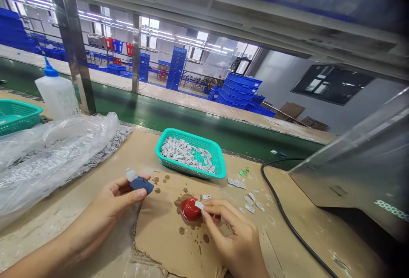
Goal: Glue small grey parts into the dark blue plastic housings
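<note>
My left hand [116,199] is closed around a dark blue plastic part [142,183] with a whitish piece [131,175] at its upper end. Between thumb and fingers, my right hand [234,231] pinches a small light grey plastic piece [199,205]. That piece is at the right edge of a shiny red dish [189,209], which looks wet; whether they touch I cannot tell. Under the dish lies a cardboard sheet [166,235] spotted with dark wet stains. One loose grey piece [207,197] lies just behind my right fingers.
A turquoise basket [223,165] of grey pieces stands behind the cardboard. Several loose pieces [249,201] and a black cable [277,199] lie to the right. On the left are a plastic bag of parts [70,154], a white bottle [59,94] and a green basket [19,120]. A green conveyor [191,116] runs behind.
</note>
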Demonstrator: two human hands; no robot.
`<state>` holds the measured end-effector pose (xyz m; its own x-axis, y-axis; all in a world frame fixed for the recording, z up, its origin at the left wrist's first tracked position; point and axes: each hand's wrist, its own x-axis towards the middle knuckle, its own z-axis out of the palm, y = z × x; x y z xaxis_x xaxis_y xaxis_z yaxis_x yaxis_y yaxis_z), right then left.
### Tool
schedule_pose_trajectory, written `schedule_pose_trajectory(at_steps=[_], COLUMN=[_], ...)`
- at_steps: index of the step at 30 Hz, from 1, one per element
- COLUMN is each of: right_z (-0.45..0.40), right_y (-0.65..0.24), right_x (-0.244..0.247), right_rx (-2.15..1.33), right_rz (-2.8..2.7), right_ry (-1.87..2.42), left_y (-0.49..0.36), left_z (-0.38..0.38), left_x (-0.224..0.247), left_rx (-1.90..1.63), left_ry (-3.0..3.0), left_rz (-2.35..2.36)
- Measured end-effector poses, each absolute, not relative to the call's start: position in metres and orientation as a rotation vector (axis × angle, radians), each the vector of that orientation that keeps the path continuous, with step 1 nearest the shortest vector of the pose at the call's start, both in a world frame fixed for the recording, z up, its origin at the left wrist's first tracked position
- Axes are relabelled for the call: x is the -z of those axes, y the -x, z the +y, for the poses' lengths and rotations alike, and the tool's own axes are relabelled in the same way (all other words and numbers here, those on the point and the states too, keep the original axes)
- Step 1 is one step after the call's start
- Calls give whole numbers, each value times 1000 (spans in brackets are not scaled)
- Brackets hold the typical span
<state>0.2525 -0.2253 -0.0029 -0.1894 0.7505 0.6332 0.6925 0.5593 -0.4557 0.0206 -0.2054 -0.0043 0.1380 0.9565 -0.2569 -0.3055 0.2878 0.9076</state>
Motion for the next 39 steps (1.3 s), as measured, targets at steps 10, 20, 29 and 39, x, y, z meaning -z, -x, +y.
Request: schedule_pose_trajectory(at_steps=[10, 20, 29, 39], right_z=[-226, -220, -214, -218], right_y=[-252, -255, -259, -255], right_x=[4, -36, -27, -28], right_rx=[-68, 36, -122, -90], right_rz=[-1918, -1891, -1953, -2025], right_ry=[1170, 1070, 1055, 1018], left_y=[-20, -42, -37, -43], left_z=[-206, -181, -186, -197], left_x=[2, -34, -29, -26], left_rx=[-1036, -1169, -1171, -1005], left_ry=[-860, -1216, -1477, -1890], left_rz=[1087, 976, 1083, 1074])
